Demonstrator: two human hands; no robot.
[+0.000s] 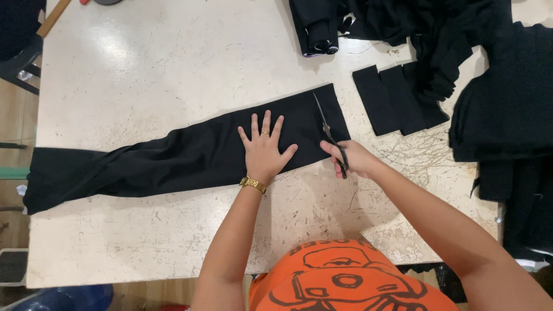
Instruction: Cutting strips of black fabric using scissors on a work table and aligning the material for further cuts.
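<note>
A long strip of black fabric (pixel 173 158) is laid flat across the pale, scuffed table (pixel 144 63), and it is pinned down by the left hand (pixel 264 151) — palm flat, all five fingers (pixel 254 125) spread wide and pointing away from the body. A gold ring is seen on one of those fingers, and a gold wristwatch (pixel 253 184) is worn just behind the palm.

Just beyond the left thumb, toward the right end of the strip, a pair of scissors (pixel 330 135) is held by the right hand (pixel 352 158). The handle loops are gripped by curled fingers, thumb through one loop; the exact placement of the other fingers cannot be told. The blades are shown lying over the cloth, tips pointing away from the body — whether they are parted or closed cannot be made out against the black.

Past the scissor tips and out to the right, cut black rectangles (pixel 397 98) are lined up side by side. Beyond those, a heap of dark cloth (pixel 495 92) is piled at the table's far right edge. Loose threads are scattered on the table beside the right knuckles.
</note>
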